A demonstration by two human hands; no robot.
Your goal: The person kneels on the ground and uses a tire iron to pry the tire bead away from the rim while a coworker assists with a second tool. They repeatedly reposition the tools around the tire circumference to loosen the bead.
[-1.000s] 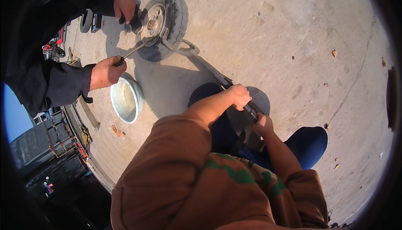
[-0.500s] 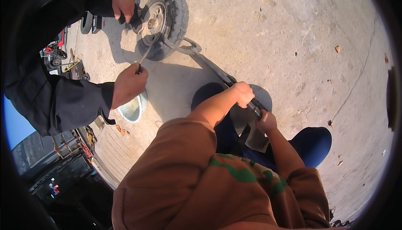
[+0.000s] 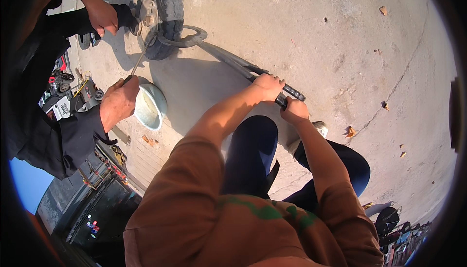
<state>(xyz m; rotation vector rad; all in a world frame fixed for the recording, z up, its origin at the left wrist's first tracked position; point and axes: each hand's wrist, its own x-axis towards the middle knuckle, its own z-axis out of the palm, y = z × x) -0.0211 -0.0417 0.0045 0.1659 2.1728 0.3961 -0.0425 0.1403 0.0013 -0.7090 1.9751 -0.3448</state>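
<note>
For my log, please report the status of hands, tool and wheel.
Left hand and right hand closed on long-handled pliers. Curved jaws at wheel. Nearby: thin rod in co-worker's hand.

Strong sunlight brightens the concrete ground; crisp shadows lie left of upper centre; fisheye distortion curves the blackened edges.
</note>
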